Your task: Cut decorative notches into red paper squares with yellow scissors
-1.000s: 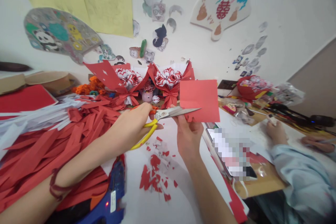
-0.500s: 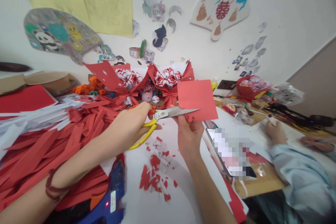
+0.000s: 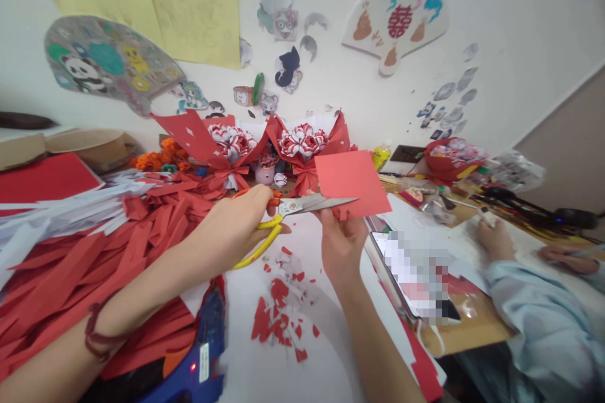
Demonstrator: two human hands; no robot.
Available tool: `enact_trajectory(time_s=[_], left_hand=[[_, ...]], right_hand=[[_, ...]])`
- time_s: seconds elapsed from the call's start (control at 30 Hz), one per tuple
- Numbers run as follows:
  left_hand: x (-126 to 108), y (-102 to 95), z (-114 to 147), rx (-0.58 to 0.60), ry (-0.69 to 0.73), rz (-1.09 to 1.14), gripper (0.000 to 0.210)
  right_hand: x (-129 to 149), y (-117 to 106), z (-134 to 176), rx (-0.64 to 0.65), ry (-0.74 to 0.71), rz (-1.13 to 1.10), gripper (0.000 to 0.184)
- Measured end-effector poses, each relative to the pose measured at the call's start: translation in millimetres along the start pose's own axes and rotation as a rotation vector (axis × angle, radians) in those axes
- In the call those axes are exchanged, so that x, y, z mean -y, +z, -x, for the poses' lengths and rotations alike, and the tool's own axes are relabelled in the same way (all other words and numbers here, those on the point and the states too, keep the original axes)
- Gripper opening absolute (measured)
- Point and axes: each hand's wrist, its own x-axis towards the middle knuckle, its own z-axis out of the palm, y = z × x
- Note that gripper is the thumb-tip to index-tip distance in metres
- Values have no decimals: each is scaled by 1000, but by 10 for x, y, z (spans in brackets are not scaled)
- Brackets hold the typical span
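Note:
My left hand (image 3: 250, 217) is closed round the yellow and orange handles of a pair of scissors (image 3: 307, 203). The blades point right, slightly apart, and lie across the lower edge of a square of red paper (image 3: 352, 181). From below, my right hand (image 3: 344, 242) pinches that paper near its bottom edge, thumb in front and close to the blades. Beneath both hands, red and white paper scraps (image 3: 278, 308) lie scattered on a white sheet (image 3: 255, 371).
Red paper strips (image 3: 70, 277) are heaped at left, beside a blue glue gun (image 3: 208, 334) with a red light. Two wrapped paper-flower bouquets (image 3: 302, 138) stand by the wall. At right are a phone (image 3: 397, 271) and another person's sleeve (image 3: 534, 308).
The red paper has tilted a little, its top edge shifting left and down. The scissors have barely moved, and both hands keep their hold.

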Motion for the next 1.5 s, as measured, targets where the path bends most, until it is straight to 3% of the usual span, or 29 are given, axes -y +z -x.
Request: enact_trajectory(time_s=[1.5], left_hand=[[16, -35, -6, 56, -16, -16, 26]], right_hand=[[9, -2, -18, -11, 5, -23, 21]])
